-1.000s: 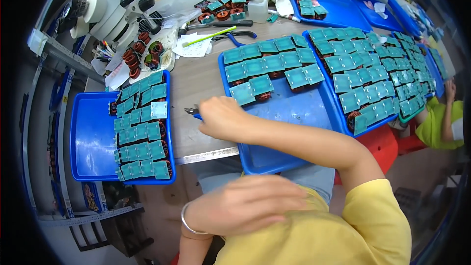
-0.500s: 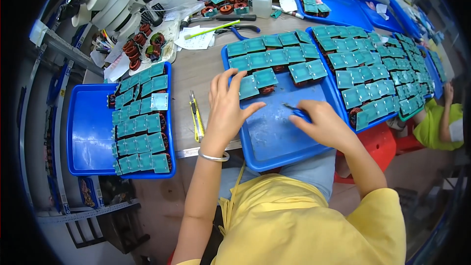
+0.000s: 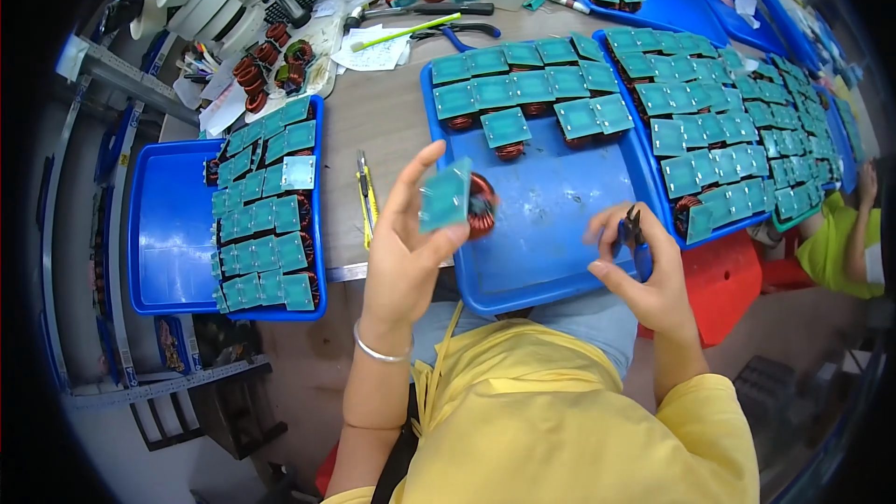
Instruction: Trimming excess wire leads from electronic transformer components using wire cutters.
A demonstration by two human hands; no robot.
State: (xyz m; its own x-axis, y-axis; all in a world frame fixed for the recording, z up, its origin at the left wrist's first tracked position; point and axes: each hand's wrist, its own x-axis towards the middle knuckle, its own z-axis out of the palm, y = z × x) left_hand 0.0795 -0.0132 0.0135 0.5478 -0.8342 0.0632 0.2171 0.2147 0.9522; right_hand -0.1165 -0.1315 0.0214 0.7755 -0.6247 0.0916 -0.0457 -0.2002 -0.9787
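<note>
One green board [image 3: 442, 198] plus coil [image 3: 482, 208] aloft, head view: left hand [image 3: 399, 266] pinches them over the left edge of the middle tray [image 3: 537, 266], right hand [image 3: 659, 285] clutches pliers [image 3: 641, 250]. Looks like the pliers-ready step (next probably wants a steady hold).

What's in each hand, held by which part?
Left hand: green board with copper coil, by the board's edges. Right hand: blue-handled pliers, by the handles.
</note>
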